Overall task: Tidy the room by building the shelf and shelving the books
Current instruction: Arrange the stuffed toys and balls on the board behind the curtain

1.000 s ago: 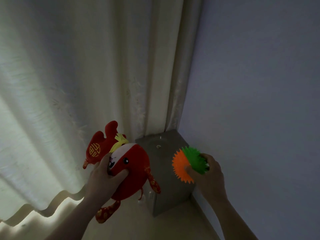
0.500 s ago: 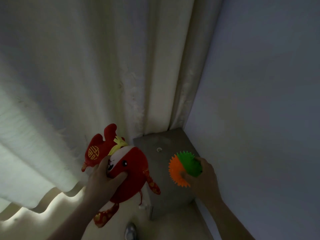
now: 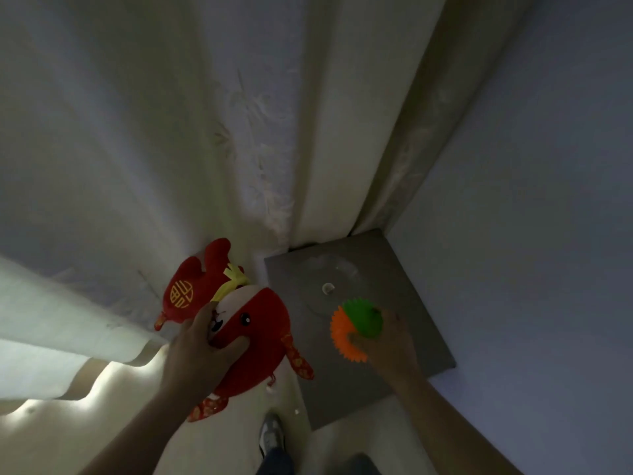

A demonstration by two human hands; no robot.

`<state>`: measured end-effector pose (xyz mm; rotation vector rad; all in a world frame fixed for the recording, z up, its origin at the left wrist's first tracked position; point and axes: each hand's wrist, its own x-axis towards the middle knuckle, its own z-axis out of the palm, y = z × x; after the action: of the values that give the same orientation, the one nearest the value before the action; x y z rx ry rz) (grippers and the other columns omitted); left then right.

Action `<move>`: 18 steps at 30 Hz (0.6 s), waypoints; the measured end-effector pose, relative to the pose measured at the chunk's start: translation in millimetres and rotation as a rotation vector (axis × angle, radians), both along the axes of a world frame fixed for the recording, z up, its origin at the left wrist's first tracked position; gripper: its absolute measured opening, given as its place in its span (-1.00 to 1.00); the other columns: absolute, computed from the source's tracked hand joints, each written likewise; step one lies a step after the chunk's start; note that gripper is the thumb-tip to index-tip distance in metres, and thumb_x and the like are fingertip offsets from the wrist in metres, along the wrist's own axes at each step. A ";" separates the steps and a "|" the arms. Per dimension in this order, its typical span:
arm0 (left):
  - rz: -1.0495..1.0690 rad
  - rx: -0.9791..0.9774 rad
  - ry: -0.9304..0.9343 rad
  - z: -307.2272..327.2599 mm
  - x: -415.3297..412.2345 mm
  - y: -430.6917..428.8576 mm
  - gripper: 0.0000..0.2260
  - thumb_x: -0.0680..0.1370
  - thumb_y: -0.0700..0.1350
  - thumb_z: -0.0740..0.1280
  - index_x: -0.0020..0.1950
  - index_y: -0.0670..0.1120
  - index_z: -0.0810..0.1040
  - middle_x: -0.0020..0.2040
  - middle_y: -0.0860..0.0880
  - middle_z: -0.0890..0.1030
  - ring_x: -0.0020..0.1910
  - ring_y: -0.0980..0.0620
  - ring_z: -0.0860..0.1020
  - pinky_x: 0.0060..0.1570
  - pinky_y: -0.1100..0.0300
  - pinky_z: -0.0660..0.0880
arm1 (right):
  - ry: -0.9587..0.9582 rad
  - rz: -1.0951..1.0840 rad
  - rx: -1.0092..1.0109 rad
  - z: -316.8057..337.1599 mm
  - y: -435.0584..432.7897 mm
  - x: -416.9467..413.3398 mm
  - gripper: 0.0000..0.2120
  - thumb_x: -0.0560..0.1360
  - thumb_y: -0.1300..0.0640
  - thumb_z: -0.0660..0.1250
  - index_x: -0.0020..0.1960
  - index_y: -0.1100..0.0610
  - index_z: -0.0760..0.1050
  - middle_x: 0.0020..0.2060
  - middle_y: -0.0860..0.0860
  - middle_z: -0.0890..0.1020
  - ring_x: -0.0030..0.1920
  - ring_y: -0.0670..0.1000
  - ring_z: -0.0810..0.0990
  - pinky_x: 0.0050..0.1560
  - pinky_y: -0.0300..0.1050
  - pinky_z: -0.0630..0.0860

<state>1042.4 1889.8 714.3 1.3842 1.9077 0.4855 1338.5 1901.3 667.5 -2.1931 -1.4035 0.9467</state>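
Dim light filled a room corner where a pale curtain (image 3: 171,132) met a plain bluish wall (image 3: 548,200). The left hand (image 3: 202,351) gripped a red plush toy (image 3: 260,330), fingers curled round its white face and thumb pressed into its red body. The toy's ears and yellow tuft stood beyond the fingertips against the curtain folds, and its patterned limbs dangled below the palm. The right hand (image 3: 387,341) clasped a spiky ball (image 3: 359,323), half orange and half green, with the orange half turned toward the left hand and the fingers wrapped over the green side.

Beneath the right hand stood a grey stand (image 3: 404,269) with a flat square top, pushed into the corner. Its far edge ran just beside the curtain hem and its outer edge lay along the wall. Whether the ball touched the top or hung just above it could not be told. Just beyond the ball, on the top, lay a small pale round object (image 3: 327,288) inside a faint circular outline; what either was stayed unclear. Bare grey surface spread around the hand on the wall side and toward the near corner.

Between the two hands ran a strip of pale floor (image 3: 120,406), with small white specks (image 3: 270,388) under the toy. Nearer the body a grey shoe (image 3: 271,437) rested on it. Beyond the left hand, the curtain's scalloped hem hung over brightly lit floor.
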 end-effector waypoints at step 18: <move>0.180 -0.264 0.126 -61.2 25.3 29.3 -0.33 0.43 0.12 0.44 0.45 0.06 0.23 0.32 -0.06 0.42 0.15 -0.09 0.46 0.07 -0.05 0.53 | -0.072 0.185 -0.183 -120.0 130.3 -11.5 -0.28 0.26 0.01 0.53 0.33 0.14 0.34 0.21 0.14 0.41 0.15 0.21 0.51 0.08 -0.03 0.47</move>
<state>1067.7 1919.0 653.1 1.1009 2.1237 0.2234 1327.0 2031.6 547.5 -2.2775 -1.6354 1.1102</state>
